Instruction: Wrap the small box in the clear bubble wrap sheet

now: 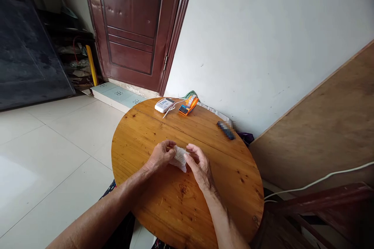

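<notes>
A small white packet, wrapped in thin translucent plastic and bearing a printed label, is between my hands above the middle of the round wooden table. My left hand grips its left side, with the thumb and fingers closed on the wrapping. At the right edge, my right hand pinches the packet with its thumb towards the label and the fingers curled behind. The print is too small to read. My fingers hide parts of both edges.
Towards the table's far edge are a white box-shaped device with a white cord and an orange tape dispenser. A dark pixelated object lies farther right. Behind stand a white wall and a dark red door.
</notes>
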Demonstrator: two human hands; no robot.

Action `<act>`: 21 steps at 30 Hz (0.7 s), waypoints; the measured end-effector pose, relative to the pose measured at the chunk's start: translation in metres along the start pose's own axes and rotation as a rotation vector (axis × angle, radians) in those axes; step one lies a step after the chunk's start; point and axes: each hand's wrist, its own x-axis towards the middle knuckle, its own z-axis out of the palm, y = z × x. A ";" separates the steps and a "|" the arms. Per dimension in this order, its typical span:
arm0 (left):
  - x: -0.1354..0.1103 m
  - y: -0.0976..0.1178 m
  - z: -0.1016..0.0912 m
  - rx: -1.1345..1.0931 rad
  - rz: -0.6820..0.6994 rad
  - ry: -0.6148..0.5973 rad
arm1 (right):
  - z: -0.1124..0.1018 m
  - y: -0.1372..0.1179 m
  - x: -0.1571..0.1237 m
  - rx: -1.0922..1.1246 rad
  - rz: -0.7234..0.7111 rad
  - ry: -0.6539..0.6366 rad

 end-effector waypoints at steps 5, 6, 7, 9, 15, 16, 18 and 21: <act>0.002 -0.004 0.000 0.136 0.026 0.011 | 0.004 -0.006 0.009 -0.037 0.058 -0.090; 0.002 -0.004 0.000 0.140 0.025 0.007 | 0.004 -0.007 0.010 -0.056 0.063 -0.105; 0.002 -0.005 0.000 0.139 0.026 0.002 | 0.004 -0.007 0.011 -0.073 0.070 -0.119; 0.002 -0.005 0.001 0.132 0.034 -0.003 | 0.004 -0.007 0.014 -0.097 0.086 -0.136; 0.000 -0.003 0.002 0.075 0.041 -0.004 | 0.002 -0.002 0.026 -0.092 0.034 -0.146; 0.000 -0.003 0.002 0.074 0.041 0.002 | 0.002 -0.002 0.028 -0.085 0.003 -0.144; 0.000 -0.002 0.002 0.085 0.041 0.015 | 0.001 -0.001 0.031 -0.074 -0.060 -0.126; -0.001 0.000 0.002 0.116 0.052 0.016 | 0.003 -0.001 0.031 -0.048 -0.075 -0.085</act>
